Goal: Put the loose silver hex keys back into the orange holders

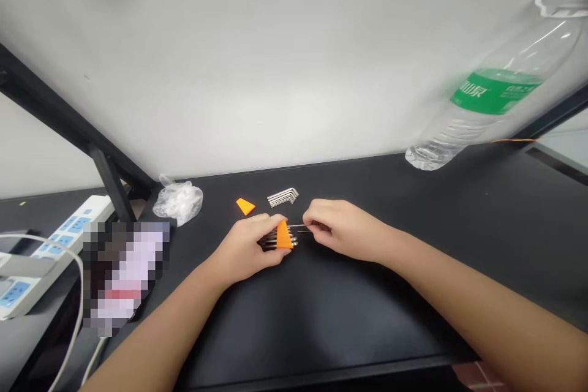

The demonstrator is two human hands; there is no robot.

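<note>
My left hand [248, 245] is closed around an orange holder [283, 235] with several dark hex keys in it, resting on the black table [321, 306]. My right hand [340, 228] pinches a thin silver hex key [298, 226] whose tip meets the holder. A second orange holder [245, 206] lies empty just beyond my left hand. A bundle of silver L-shaped hex keys [283, 196] lies beside it, behind both hands.
A crumpled clear plastic bag [178, 201] sits at the left by a black frame post [110, 184]. A white power strip [46, 251] with a cable lies at the far left. A clear water bottle [491, 92] with a green label stands at the back right.
</note>
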